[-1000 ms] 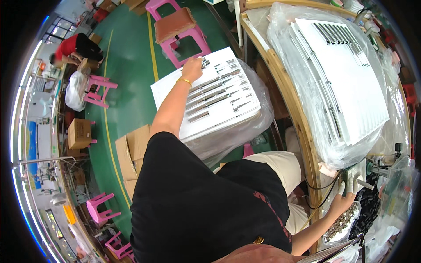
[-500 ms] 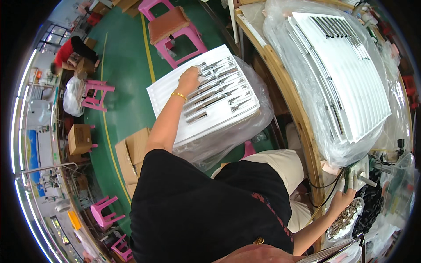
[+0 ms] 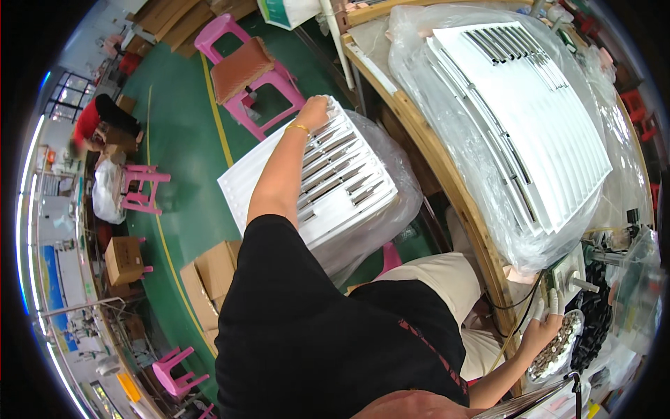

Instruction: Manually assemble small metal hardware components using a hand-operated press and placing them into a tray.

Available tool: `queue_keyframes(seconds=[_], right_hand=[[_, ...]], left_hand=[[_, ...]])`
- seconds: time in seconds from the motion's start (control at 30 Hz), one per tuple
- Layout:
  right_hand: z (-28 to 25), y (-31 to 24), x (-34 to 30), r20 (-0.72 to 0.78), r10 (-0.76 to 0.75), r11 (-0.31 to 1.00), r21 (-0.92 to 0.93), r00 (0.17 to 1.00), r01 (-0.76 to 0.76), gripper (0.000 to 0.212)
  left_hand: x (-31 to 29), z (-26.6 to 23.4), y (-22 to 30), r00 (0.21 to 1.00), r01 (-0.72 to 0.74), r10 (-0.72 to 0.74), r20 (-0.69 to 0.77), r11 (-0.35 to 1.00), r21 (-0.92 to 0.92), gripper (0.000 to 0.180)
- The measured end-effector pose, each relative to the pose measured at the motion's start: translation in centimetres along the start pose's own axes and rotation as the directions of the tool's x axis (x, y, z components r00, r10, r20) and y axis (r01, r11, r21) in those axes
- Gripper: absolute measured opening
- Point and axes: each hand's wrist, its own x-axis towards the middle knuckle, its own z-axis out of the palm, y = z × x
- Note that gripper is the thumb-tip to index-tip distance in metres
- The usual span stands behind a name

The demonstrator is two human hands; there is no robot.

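My left hand point(image 3: 315, 113), with a gold bracelet at its wrist, reaches to the far end of a ribbed white tray point(image 3: 255, 171). Its fingers curl down over the tray's slots, and whatever lies in them is hidden. Rows of slim shiny metal pieces point(image 3: 342, 164) lie in that tray. On the bench at the right, my right hand point(image 3: 543, 328) has its fingers stretched out, with white covers on the fingertips. They rest near a metal fixture with a short rod point(image 3: 583, 284). Below them sits a bag of small metal parts point(image 3: 558, 349).
A second stack of white trays point(image 3: 544, 133) with metal rods lies on plastic film over the wood-edged bench point(image 3: 447, 174). Black parts point(image 3: 593, 307) are heaped beside the fixture. Pink stools point(image 3: 262, 80) and cartons point(image 3: 209, 276) stand on the green floor. Another person point(image 3: 105, 122) bends at the far left.
My left hand has moved to the far edge of the tray, and the arm is stretched further. The view has shifted somewhat. My right hand stays by the fixture.
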Motion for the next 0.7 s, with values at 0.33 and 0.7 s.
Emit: queue_keyframes(seconds=[0.33,0.7], right_hand=[[-0.2,-1.0,0.0,0.011,-0.055,0.998,-0.028,0.998,0.056,0.034],[0.7,-0.6,-0.3,0.007,-0.043,0.997,0.063,0.999,0.043,0.030]], left_hand=[[-2.6,1.9,-1.9,0.824,0.163,-0.261,-0.502,0.959,-0.232,0.024],[-19.2,1.5,-3.8,0.331,0.072,-0.870,-0.365,0.409,-0.910,0.052]])
